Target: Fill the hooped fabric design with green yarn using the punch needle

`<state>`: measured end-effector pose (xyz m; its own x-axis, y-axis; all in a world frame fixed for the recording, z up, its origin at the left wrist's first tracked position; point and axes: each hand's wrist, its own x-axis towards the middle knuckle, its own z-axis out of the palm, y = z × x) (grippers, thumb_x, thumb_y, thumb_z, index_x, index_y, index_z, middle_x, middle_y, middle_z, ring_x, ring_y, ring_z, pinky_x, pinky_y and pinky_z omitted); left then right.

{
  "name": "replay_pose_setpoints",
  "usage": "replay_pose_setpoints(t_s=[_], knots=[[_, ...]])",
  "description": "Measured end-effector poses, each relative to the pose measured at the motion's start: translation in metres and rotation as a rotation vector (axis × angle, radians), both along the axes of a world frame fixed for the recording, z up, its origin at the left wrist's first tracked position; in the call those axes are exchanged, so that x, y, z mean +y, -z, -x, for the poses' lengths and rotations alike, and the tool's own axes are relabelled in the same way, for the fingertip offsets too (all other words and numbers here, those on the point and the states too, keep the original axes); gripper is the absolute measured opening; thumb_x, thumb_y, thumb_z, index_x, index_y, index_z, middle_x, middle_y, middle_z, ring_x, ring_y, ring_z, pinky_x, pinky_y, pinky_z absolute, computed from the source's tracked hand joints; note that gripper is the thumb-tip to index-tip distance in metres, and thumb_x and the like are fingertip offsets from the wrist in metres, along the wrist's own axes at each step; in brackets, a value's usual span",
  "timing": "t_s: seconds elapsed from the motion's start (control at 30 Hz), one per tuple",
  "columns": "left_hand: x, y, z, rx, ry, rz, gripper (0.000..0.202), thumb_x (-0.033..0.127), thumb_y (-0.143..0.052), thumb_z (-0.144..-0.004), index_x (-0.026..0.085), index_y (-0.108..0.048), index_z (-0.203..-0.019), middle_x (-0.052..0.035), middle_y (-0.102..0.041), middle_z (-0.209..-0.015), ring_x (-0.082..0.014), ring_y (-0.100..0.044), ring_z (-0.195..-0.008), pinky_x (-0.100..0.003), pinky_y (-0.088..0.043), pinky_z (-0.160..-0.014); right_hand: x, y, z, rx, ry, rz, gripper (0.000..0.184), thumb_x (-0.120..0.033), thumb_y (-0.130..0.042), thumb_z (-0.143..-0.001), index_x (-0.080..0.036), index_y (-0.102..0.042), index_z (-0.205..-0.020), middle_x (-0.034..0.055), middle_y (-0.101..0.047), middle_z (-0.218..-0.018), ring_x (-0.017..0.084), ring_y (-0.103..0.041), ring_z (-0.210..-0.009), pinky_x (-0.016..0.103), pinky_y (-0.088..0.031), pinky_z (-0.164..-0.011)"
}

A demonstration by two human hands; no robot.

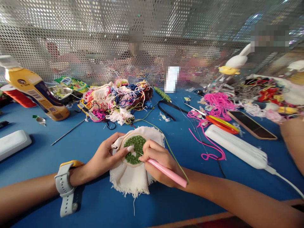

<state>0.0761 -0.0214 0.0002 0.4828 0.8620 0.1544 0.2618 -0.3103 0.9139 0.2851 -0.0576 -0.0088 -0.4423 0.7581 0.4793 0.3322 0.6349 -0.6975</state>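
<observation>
My left hand (114, 153) is closed on the left rim of a small round embroidery hoop (123, 158), its thumb lying over the stitched face. White cloth (133, 181) with frayed edges is stretched in the hoop and spreads out around it. Dense green loops (136, 141) cover most of the face, with a small white patch left bare near the middle. In my right hand (160, 161) is a pink punch needle (168, 172), its tip at the green loops. Green yarn (171, 152) runs from the back end of the handle toward a green yarn bundle (162, 94).
A tangled yarn heap (123, 98) lies beyond the hoop. On the left are a yellow bottle (35, 88) and a metal rod (68, 131). To the right lie pink yarn (219, 106), orange-handled scissors (223, 124), a phone (253, 124) and a white power strip (235, 145). A perforated metal screen (95, 60) stands behind.
</observation>
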Motion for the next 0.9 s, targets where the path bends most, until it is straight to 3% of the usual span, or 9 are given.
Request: replay_pose_setpoints(t_s=[0.2,0.43,0.6,0.77,0.9], knots=[[-0.001,-0.001,0.000,0.016,-0.007,-0.016,0.029,0.034,-0.058,-0.085,0.016,-0.054,-0.107,-0.0031,-0.064,-0.090,-0.0151,-0.060,-0.079,-0.021,-0.050,-0.069,0.002,-0.001,0.002,0.012,0.023,-0.039,0.025,0.001,-0.047,-0.070,-0.017,-0.062,-0.079,0.0028,-0.049,-0.080,0.012,-0.050,-0.068,0.023,-0.043,-0.060],[0.000,0.001,-0.002,-0.016,0.005,0.033,0.030,0.034,-0.058,-0.085,0.016,-0.055,-0.108,-0.0035,-0.065,-0.094,-0.0158,-0.061,-0.082,-0.023,-0.052,-0.073,0.000,-0.013,-0.004,-0.021,-0.067,-0.009,0.026,-0.004,-0.049,-0.073,-0.014,-0.059,-0.094,0.0064,-0.053,-0.084,0.016,-0.054,-0.078,0.027,-0.048,-0.069],[0.000,0.000,0.000,-0.033,0.021,0.026,0.029,0.031,-0.058,-0.085,0.018,-0.056,-0.110,-0.0034,-0.066,-0.099,-0.0161,-0.062,-0.087,-0.023,-0.052,-0.075,-0.003,-0.010,-0.006,-0.053,0.086,0.027,0.013,-0.007,-0.047,-0.079,-0.017,-0.048,-0.087,0.0004,-0.050,-0.072,0.012,-0.049,-0.062,0.024,-0.043,-0.059],[-0.004,0.000,0.003,0.003,0.040,-0.035,0.032,0.027,-0.056,-0.087,0.019,-0.054,-0.118,-0.0042,-0.063,-0.113,-0.0162,-0.060,-0.097,-0.022,-0.049,-0.083,-0.003,-0.004,-0.005,-0.088,-0.010,-0.181,0.011,-0.007,-0.046,-0.082,-0.018,-0.046,-0.077,0.0020,-0.047,-0.072,0.014,-0.047,-0.067,0.027,-0.044,-0.063],[-0.007,-0.001,0.003,0.015,0.093,-0.053,0.030,0.025,-0.054,-0.089,0.020,-0.056,-0.118,-0.0031,-0.063,-0.114,-0.0161,-0.059,-0.099,-0.022,-0.047,-0.086,-0.001,0.003,-0.005,-0.168,-0.029,-0.210,0.013,-0.008,-0.046,-0.086,-0.015,-0.057,-0.088,0.0047,-0.049,-0.080,0.013,-0.050,-0.070,0.026,-0.047,-0.064]])
